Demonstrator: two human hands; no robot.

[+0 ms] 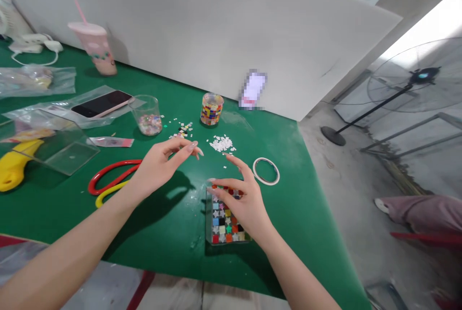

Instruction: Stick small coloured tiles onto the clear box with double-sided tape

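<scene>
My left hand [164, 161] hovers above the green table, thumb and fingertips drawn together in a pinch. Whatever lies between them, if anything, is too small to make out. My right hand [247, 199] is over a clear box [222, 223] covered with colourful square tiles and star pieces, hiding part of it. Thumb and one finger pinch close at the box's far left corner, while another finger stretches forward; any piece between the tips is unclear. Just beyond the hands lie a pile of small white pieces [221, 144] and scattered mixed pieces [184, 129].
Around the hands are a white tape ring [266, 171], red-handled [104, 185] and yellow-handled tools, a tile-covered jar [211, 109] and a clear cup [146, 116] of pieces. Farther off: a phone [103, 104], pink tumbler [94, 50], and lit phone [252, 89] against the white panel.
</scene>
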